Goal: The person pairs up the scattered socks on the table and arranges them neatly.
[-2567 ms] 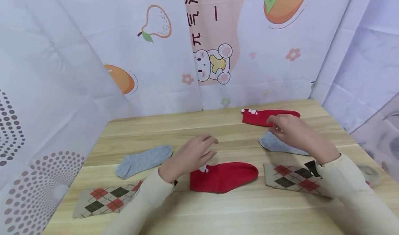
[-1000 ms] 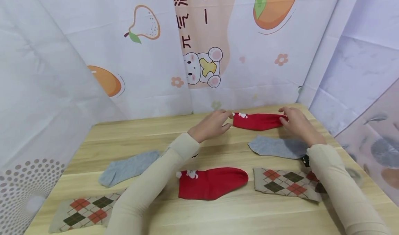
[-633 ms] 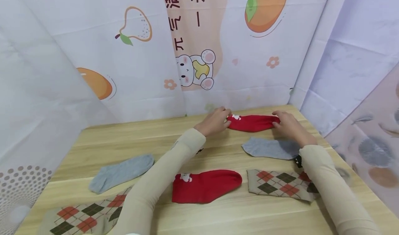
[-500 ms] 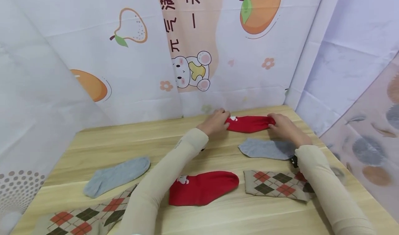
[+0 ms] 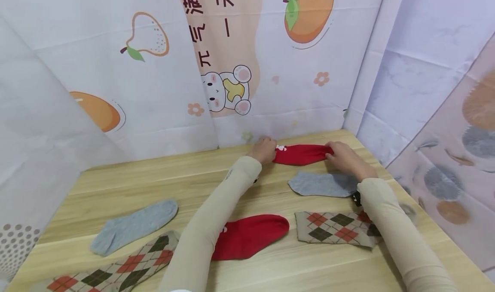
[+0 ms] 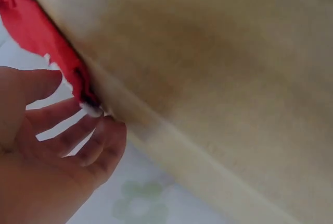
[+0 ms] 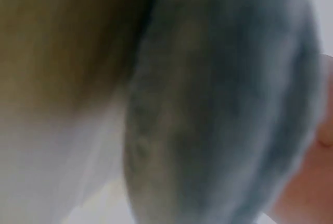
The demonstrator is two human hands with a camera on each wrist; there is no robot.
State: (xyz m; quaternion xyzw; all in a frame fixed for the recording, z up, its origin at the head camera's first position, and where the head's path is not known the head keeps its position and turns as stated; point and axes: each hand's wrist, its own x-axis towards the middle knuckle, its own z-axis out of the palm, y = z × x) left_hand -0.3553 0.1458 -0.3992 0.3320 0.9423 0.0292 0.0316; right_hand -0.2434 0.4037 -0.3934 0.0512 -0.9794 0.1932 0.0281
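- Red sock [image 5: 301, 154], white-marked at its cuff, lies between the 2 hands at the back right of the wooden table [image 5: 209, 186].
- Left hand [image 5: 264, 150]: fingers curled at the cuff, thumb opposite with only a small gap; it pinches that end.
- Right hand [image 5: 345, 158]: thumb and fingertips nearly together, gripping the other end; its wrist view is mostly a blurred grey shape.
- Just in front: 1 grey sock [image 5: 322, 184], then 1 argyle sock [image 5: 332, 228], reaching the right sleeve [image 5: 402, 240].
- Further left: a 2nd red sock [image 5: 253, 236], partly behind the left sleeve [image 5: 206, 223], a 2nd grey sock [image 5: 135, 225] and a 2nd argyle sock [image 5: 129, 266].
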